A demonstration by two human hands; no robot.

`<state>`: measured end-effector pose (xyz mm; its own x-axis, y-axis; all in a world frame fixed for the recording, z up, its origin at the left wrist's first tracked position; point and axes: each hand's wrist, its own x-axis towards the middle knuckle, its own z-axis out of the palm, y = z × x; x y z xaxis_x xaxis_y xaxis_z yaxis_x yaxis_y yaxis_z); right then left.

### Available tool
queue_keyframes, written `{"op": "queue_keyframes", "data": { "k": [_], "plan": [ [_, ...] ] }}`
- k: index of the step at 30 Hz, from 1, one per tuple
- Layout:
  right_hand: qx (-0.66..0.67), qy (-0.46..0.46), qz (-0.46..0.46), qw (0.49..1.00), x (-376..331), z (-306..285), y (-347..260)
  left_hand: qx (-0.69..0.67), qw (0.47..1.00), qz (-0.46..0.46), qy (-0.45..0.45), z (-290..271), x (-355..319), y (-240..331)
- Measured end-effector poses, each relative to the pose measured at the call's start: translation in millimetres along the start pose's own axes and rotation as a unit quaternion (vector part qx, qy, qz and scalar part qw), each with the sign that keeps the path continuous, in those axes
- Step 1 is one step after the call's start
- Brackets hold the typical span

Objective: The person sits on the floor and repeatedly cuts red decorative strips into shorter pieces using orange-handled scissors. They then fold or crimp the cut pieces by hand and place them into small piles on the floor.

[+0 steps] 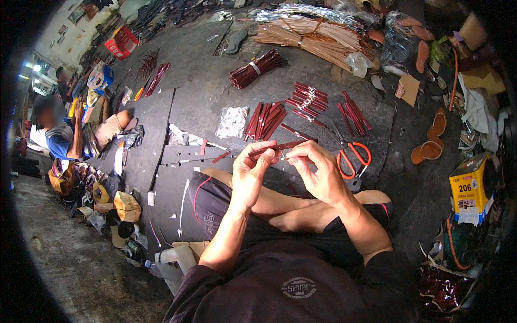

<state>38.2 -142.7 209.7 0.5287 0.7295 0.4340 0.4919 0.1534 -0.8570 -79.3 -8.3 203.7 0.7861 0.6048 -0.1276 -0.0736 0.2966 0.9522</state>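
Above the crossed legs of a seated person, both hands meet on one dark red strip (pixel 281 147). The left hand (pixel 250 172) is closed on the strip's left end, thumb and fingers pinched round it. The right hand (pixel 318 169) is closed on the strip near its middle, fingertips pressed together, and the strip's far end juts out to the right, roughly level and clear of the floor. Just beyond the right hand, orange-handled scissors (pixel 353 159) lie on the dark floor mat (pixel 199 102). Farther out on the mat lie loose piles of red strips (pixel 265 119), more of them spread out (pixel 307 99), and a tied bundle of red strips (pixel 256 69). A crumpled clear plastic bag (pixel 232 122) rests just left of the nearest pile. Near the top edge lies a large sheaf of tan strips (pixel 318 37). To the right, well apart from the hands, are a pair of brown sandals (pixel 431 141) and a yellow box (pixel 469 188). At the far left sits another person (pixel 64 137), whose hands are well apart from the work.
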Motion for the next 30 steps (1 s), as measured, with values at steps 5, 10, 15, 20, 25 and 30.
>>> {"op": "queue_keyframes", "data": {
  "k": [5, 10, 15, 20, 25, 30],
  "plan": [
    [0.0, -0.001, 0.015, 1.0, -1.3, 0.2, 4.0, 0.014, 1.0, 0.01, -0.011, 0.5, -1.7, 1.4],
    [-0.006, -0.007, -0.017, 1.0, 1.9, 0.0, 0.5, 0.034, 0.999, 0.02, -0.014, 0.1, -4.1, 2.8],
    [0.133, 0.016, 0.121, 0.984, -5.0, 3.9, 2.8, 0.219, 0.962, 0.162, -0.035, 5.0, -7.7, 7.9],
    [-0.108, 0.007, -0.072, 0.992, -0.7, 3.5, 2.4, 0.102, 0.992, 0.081, 0.0, 7.8, -11.0, 5.1],
    [0.069, 0.011, 0.066, 0.995, -5.6, 2.3, 0.5, 0.132, 0.985, 0.11, -0.014, 9.0, -11.0, 8.9],
    [0.004, 0.009, 0.006, 1.0, -3.3, 1.2, -0.5, 0.169, 0.976, 0.135, -0.006, 6.4, -10.2, -1.4]
  ]
}}
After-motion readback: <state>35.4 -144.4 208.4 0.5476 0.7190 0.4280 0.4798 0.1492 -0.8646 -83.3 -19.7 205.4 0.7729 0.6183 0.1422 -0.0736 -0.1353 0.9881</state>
